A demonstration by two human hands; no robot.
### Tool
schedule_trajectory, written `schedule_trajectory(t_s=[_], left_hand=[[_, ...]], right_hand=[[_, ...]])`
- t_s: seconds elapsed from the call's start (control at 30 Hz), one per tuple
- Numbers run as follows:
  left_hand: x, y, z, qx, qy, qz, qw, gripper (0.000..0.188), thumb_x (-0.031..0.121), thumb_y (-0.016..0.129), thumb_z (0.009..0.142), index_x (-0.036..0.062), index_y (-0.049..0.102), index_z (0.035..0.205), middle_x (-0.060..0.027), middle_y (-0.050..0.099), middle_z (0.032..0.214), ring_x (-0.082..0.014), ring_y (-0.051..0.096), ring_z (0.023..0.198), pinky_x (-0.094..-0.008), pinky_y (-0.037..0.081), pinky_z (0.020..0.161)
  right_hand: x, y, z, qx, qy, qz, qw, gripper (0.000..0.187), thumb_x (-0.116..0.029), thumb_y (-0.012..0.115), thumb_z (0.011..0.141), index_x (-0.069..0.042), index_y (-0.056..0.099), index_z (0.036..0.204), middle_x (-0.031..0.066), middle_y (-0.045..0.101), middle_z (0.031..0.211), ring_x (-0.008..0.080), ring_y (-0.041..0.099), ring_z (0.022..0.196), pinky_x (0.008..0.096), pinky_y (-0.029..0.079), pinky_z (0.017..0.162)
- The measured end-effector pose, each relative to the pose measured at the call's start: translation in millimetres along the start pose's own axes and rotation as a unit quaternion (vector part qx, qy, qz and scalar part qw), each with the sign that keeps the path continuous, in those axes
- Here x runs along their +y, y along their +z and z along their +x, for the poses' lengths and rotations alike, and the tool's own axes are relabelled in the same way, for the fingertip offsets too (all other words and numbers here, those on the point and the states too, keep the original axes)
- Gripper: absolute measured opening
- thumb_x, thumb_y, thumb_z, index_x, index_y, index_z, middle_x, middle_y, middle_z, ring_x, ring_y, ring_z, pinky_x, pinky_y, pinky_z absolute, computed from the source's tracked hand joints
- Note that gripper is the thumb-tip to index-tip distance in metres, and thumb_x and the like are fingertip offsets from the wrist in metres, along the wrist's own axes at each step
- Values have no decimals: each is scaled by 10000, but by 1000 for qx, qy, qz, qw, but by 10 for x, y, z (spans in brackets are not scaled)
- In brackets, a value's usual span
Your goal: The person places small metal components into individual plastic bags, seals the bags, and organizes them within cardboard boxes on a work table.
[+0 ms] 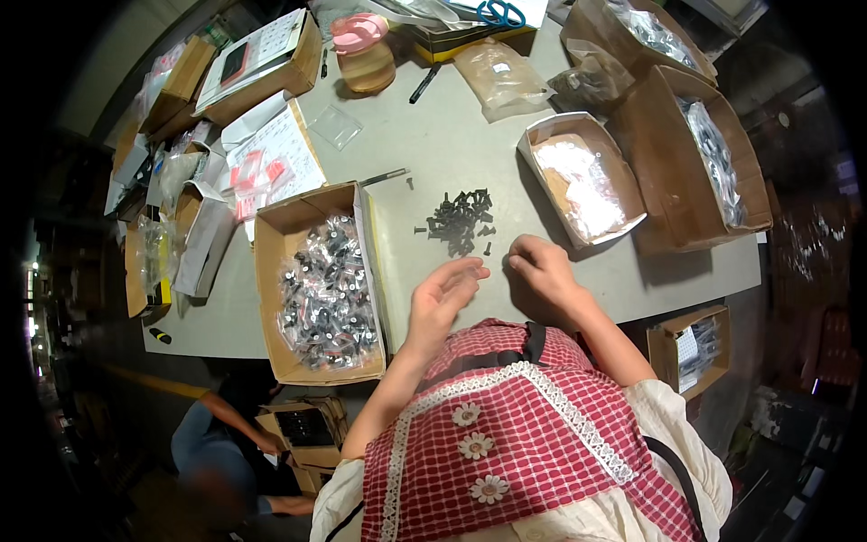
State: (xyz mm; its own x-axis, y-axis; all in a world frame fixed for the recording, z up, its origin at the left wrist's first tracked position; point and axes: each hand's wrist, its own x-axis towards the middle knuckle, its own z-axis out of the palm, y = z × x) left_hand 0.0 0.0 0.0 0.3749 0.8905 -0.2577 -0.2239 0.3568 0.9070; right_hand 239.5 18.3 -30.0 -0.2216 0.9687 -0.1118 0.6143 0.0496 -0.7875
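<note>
A small heap of black screws (459,217) lies on the grey table (406,108) in front of me. Just short of the heap is my left hand (441,300), its fingers loosely bent and apart, with no object plainly seen in them. To its right my right hand (545,273) has its fingers curled in and the thumb against the forefinger; whatever they may pinch is hidden. Left of my left hand stands an open cardboard box (264,271) full of small clear bags with dark parts. Right of the heap, a shallow carton (535,144) holds white pieces, too glary to make out.
A pen-like tool (386,177) lies beside the bag box. Farther back are a pink-lidded jar (366,63), a marker (424,83), a plastic bag (502,77) and blue-handled scissors (499,13). Big cartons (664,172) line the right. Another person's hand (268,443) is at a low box, lower left.
</note>
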Motion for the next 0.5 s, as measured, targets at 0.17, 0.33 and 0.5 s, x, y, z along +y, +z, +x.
schedule_trajectory(t_s=[0.17, 0.33, 0.5], left_hand=[[126, 4, -105, -19, 27, 13, 999, 441, 178, 661, 1000, -44, 566, 1369, -135, 668, 1256, -180, 627, 1150, -304, 490, 989], [65, 2, -85, -49, 69, -14, 996, 431, 151, 627, 1020, -39, 544, 1398, -122, 632, 1318, -185, 606, 1190, -331, 469, 1021], [90, 15, -74, -66, 77, -35, 994, 463, 163, 609, 1032, -56, 511, 1428, -130, 616, 1342, -198, 592, 1224, -345, 455, 1052]], right_hand=[[-696, -204, -81, -67, 51, 446, 891, 171, -161, 603, 1027, -3, 668, 1030, 12, 646, 895, 70, 589, 748, 230, 477, 615], [-965, -333, -71, -116, 6, 338, 934, 219, -127, 586, 1026, -9, 698, 1173, 17, 688, 951, 90, 614, 810, 240, 501, 697], [-1020, -412, -75, 10, -155, 148, 977, 250, -76, 670, 917, -33, 719, 1158, 117, 677, 1049, 227, 658, 912, 343, 537, 808]])
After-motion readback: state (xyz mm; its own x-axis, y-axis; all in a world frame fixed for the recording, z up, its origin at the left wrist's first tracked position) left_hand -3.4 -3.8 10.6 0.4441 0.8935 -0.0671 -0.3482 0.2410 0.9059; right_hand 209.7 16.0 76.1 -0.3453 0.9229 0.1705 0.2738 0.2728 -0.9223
